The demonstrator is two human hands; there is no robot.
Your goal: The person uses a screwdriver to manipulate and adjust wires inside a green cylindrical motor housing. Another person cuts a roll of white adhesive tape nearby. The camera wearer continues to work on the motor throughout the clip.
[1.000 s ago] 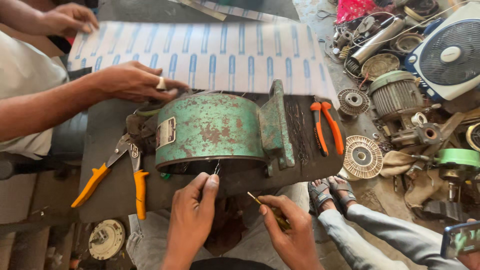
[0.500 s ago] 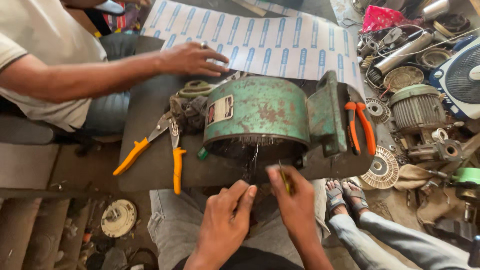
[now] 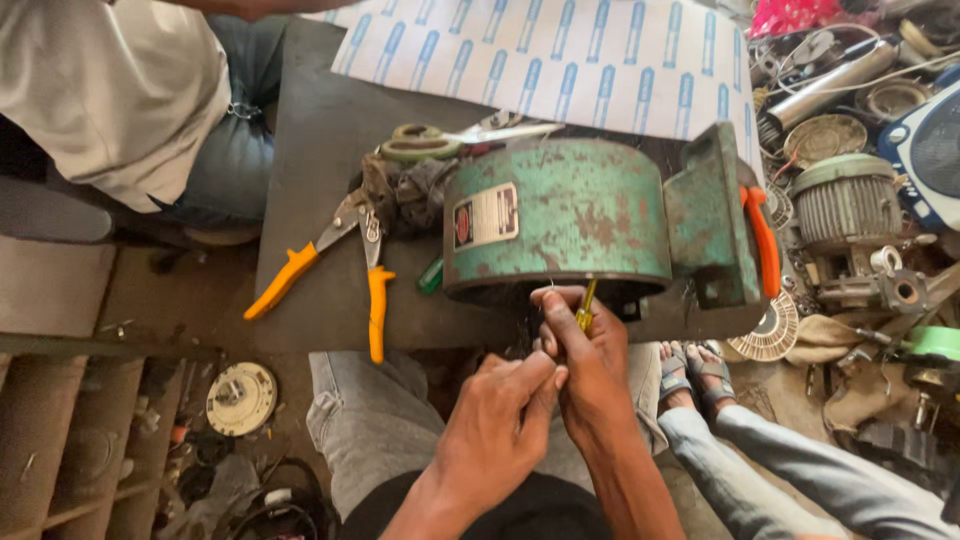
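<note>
A rusty green motor housing (image 3: 560,215) lies on its side on a dark board (image 3: 320,130), its open end toward me. My right hand (image 3: 585,350) grips a small yellow-handled tool (image 3: 586,306) pointed into the housing's lower edge. My left hand (image 3: 510,420) is pressed against the right one just below the opening, fingers pinched together; what it pinches is too small to tell.
Orange-handled snips (image 3: 350,265) and a rag (image 3: 405,195) lie left of the housing, orange pliers (image 3: 762,235) to its right. A patterned white sheet (image 3: 560,60) covers the board's far end. Motor parts (image 3: 850,205) crowd the right. Another person sits at upper left; sandalled feet (image 3: 695,370) show lower right.
The other person's hand has left the board. My two hands have come together at the housing's opening, and the view has shifted closer and leftward.
</note>
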